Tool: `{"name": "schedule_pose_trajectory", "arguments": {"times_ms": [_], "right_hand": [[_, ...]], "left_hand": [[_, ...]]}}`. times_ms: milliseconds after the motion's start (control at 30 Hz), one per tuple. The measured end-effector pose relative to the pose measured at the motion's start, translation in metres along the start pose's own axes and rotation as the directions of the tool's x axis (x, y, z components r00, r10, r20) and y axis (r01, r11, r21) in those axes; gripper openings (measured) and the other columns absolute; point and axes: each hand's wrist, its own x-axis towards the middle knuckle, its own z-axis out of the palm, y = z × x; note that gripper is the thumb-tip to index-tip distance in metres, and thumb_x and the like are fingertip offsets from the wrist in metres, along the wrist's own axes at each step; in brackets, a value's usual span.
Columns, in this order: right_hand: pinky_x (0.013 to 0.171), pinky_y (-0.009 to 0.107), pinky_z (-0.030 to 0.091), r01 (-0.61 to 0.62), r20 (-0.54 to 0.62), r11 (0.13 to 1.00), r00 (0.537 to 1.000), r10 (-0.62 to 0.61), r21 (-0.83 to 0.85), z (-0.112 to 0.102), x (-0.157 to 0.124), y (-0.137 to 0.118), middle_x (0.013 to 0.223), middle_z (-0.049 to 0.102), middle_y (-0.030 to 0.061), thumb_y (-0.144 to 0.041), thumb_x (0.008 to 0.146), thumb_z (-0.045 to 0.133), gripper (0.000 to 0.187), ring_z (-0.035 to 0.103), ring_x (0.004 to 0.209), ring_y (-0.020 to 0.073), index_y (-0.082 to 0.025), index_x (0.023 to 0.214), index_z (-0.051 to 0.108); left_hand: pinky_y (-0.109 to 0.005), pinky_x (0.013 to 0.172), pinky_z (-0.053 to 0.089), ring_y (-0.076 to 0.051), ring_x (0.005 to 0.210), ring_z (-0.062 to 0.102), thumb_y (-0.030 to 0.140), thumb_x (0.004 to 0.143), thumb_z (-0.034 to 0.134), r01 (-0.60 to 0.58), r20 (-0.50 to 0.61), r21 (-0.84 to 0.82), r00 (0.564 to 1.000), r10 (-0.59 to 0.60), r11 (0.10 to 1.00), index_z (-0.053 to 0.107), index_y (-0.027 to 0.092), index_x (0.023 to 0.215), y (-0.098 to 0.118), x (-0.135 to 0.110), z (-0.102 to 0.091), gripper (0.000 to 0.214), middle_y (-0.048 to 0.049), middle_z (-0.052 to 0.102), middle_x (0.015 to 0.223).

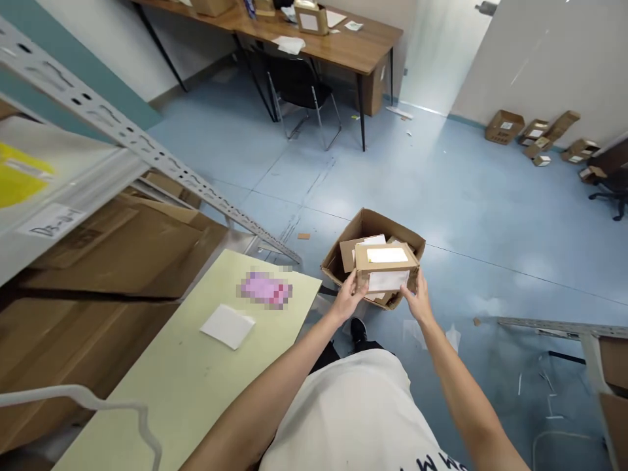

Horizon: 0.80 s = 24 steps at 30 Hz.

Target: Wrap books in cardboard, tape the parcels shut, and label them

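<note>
Between my two hands I hold a small brown cardboard box with white labels on its top and front faces. My left hand grips its left side, the thumb on the front face. On the right side my right hand grips it in the same way. Under and behind the held box stands a larger open carton with smaller boxes and white-labelled pieces inside. The held box hides part of that carton's contents.
To the left, a pale yellow tabletop bears a white pad and a blurred pink item. A metal shelf post slants above it. Farther off are a wooden desk, a black chair and several cartons by the wall.
</note>
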Motion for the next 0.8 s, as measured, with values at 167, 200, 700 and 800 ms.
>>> {"name": "schedule_pose_trajectory", "arguments": {"times_ms": [167,200,700,800], "right_hand": [[0.116,0.058,0.023,0.108,0.040,0.994,0.993,-0.107,-0.022,0.000,0.001,0.001,0.165,0.002,0.0155,-0.065,0.080,0.059,0.095,0.003,0.152,0.0335,-0.023,0.156,0.019],[0.116,0.058,0.024,0.102,0.074,0.995,0.992,-0.102,0.000,0.005,-0.003,0.003,0.165,0.003,0.0154,-0.065,0.080,0.059,0.094,0.005,0.152,0.0336,-0.024,0.155,0.020],[0.088,0.050,0.056,0.175,0.658,0.968,0.709,-0.253,0.182,0.122,-0.058,-0.042,0.138,0.056,0.0182,-0.049,0.077,0.065,0.069,0.072,0.090,0.0276,-0.021,0.138,0.051],[0.077,0.047,0.058,0.279,0.763,0.946,0.571,-0.303,0.167,0.150,-0.083,-0.058,0.120,0.068,0.0164,-0.048,0.075,0.065,0.064,0.070,0.078,0.0256,-0.020,0.132,0.056]], "left_hand": [[-0.046,0.115,0.036,-0.029,0.133,0.051,0.043,0.074,0.071,-0.072,0.082,0.181,0.995,0.058,0.981,0.064,0.017,0.123,-0.012,-0.008,0.019,0.056,-0.0142,0.057,0.141],[-0.046,0.114,0.038,-0.029,0.131,0.053,0.043,0.074,0.071,-0.051,0.048,0.191,0.998,0.042,0.980,0.065,0.017,0.120,-0.019,-0.014,0.014,0.053,-0.0144,0.060,0.138],[-0.043,0.093,0.056,-0.027,0.103,0.071,0.056,0.072,0.066,0.113,-0.685,-0.142,0.706,-0.180,0.983,0.063,0.017,0.107,-0.073,-0.181,-0.111,0.053,-0.0143,0.072,0.114],[-0.041,0.090,0.057,-0.026,0.100,0.071,0.056,0.073,0.065,0.083,-0.763,-0.169,0.620,-0.184,0.982,0.065,0.019,0.107,-0.084,-0.240,-0.103,0.050,-0.0134,0.073,0.113]]}}
